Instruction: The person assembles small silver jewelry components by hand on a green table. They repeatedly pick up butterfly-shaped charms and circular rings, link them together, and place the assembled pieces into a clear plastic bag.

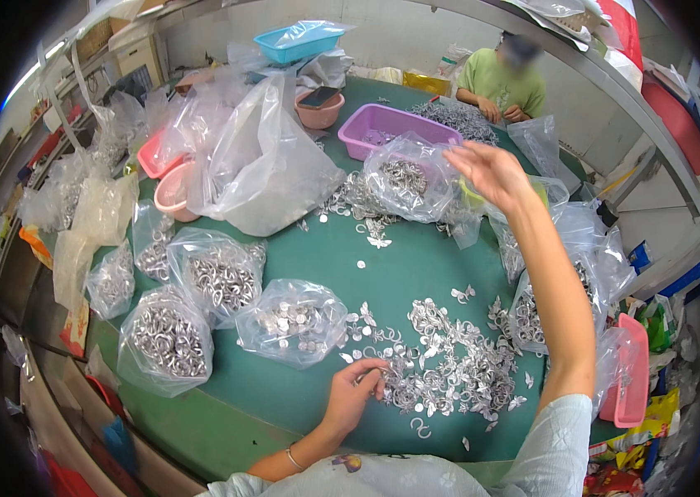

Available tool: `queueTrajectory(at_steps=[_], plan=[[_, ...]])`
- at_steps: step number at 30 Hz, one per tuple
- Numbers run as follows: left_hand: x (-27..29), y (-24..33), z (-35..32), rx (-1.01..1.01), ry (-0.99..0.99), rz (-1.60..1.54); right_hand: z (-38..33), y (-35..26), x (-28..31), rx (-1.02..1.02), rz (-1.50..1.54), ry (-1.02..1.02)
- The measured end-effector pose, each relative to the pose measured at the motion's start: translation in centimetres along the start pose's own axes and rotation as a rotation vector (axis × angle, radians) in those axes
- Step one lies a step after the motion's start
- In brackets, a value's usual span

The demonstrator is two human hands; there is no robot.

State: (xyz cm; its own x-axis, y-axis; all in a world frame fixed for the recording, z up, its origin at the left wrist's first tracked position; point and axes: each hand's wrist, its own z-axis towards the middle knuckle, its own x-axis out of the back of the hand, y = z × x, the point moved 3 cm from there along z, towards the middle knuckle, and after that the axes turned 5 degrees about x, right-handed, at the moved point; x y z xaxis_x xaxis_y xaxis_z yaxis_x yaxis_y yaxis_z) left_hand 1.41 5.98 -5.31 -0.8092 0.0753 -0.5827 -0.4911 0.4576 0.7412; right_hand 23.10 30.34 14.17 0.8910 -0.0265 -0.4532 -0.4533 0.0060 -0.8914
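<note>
Metal pcs [453,364] by L hand [352,398], R hand [489,174] poss. touching bag [406,180].

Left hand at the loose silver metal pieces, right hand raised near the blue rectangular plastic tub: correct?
Wrong colour: the head view shows the right hand raised near the purple rectangular plastic tub. The left hand is indeed at the loose silver metal pieces.

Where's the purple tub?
In the head view, the purple tub sits toward the table's far side, just right of the middle, behind the clear bag by the right hand.
</note>
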Motion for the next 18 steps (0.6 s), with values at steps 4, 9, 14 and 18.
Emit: queueTrajectory(at_steps=[4, 9, 14, 18], plan=[[0.5, -0.3, -0.4, -0.023, 0.008, -0.003, 0.4, 2.7, -0.3, 0.26, -0.462, -0.087], [-0.3, 0.1, -0.3, 0.016, -0.072, -0.205, -12.2, 6.4, -0.4, 0.106, -0.8, -0.4], [-1.2, -0.3, -0.5, 0.247, -0.255, -0.686, -23.8, 11.8, -1.4, 0.186, -1.034, -0.559], [-1.6, -0.9, -1.3, 0.259, -0.229, -0.792, -27.1, 13.7, 0.1, 0.07, -0.881, -0.318]])
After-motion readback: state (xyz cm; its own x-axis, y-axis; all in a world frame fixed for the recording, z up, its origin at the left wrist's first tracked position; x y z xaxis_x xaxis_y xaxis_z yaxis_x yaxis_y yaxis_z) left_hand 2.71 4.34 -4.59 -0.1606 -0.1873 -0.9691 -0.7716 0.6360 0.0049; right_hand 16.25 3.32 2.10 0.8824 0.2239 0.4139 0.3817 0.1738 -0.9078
